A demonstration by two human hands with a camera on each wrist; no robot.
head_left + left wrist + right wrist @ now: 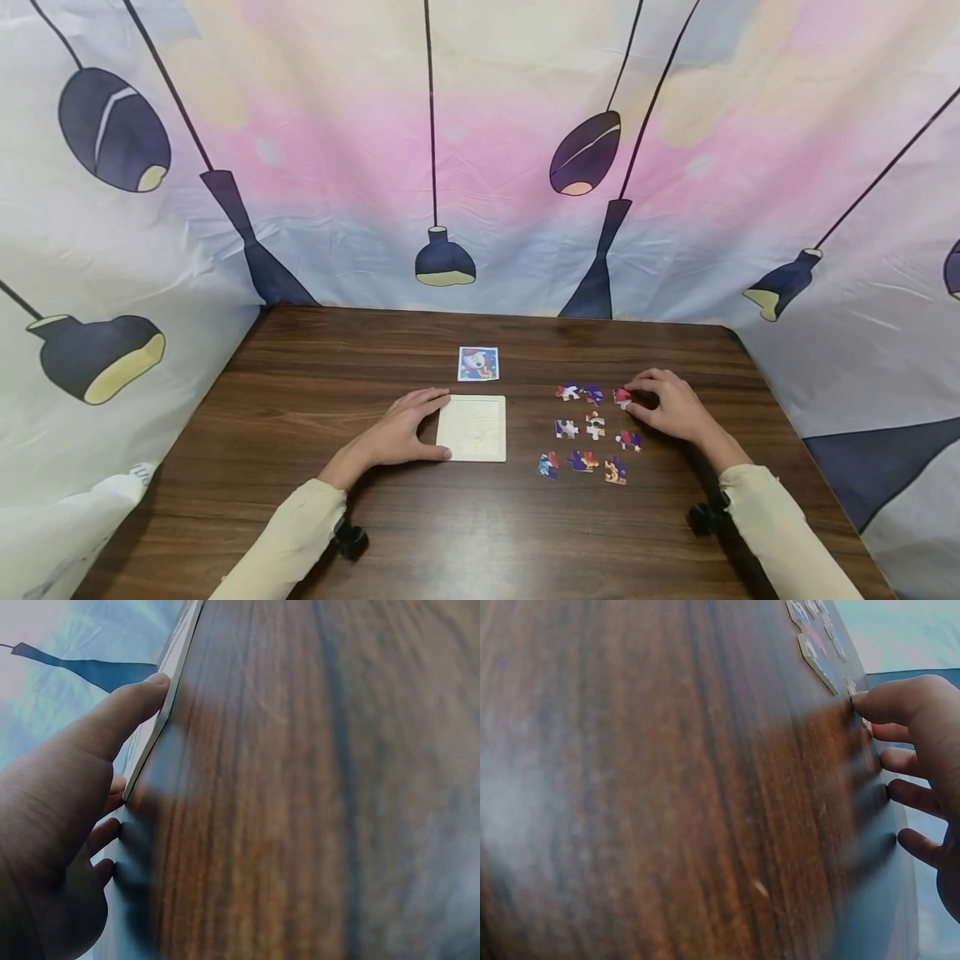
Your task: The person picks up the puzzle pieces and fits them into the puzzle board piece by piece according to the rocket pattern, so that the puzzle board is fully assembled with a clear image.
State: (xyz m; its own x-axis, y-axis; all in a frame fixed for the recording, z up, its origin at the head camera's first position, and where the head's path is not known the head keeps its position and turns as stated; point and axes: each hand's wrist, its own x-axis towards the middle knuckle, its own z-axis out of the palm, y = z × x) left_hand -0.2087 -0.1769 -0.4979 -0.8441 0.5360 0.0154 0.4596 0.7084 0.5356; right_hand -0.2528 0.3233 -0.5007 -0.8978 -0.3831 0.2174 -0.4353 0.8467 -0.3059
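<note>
**Braced on one side, pinched on the other**

Grips the left side of the wooden tray [480,429] with the left hand [405,429], thumb at the near-left corner, fingers at the far-left one. Likely spans the edge this way to stop sliding on the smooth table [480,533], while leaving the recess uncovered and easy to reach.

Pinches a partly red puzzle piece [620,395] between thumb and forefinger of the right hand [671,406], at the right end of the far row, with the other fingers spread loosely behind. Probably takes hold by the edges to get purchase on something so thin. Cannot tell whether lifted or resting on the wood.

Has eight other puzzle pieces [567,429] laid out to the right of the wooden tray in three loose rows, printed sides up, mostly apart; seemingly spaced for taking singly. Has a square picture card [477,364] face up just beyond the wooden tray, presumably for glancing at, clear of both hands.

As for containers, just one in sight: the wooden tray, square and shallow, lying flat, with a raised rim around a pale sunken floor. Shows no piece inside; all nine outside, to the right.
</note>
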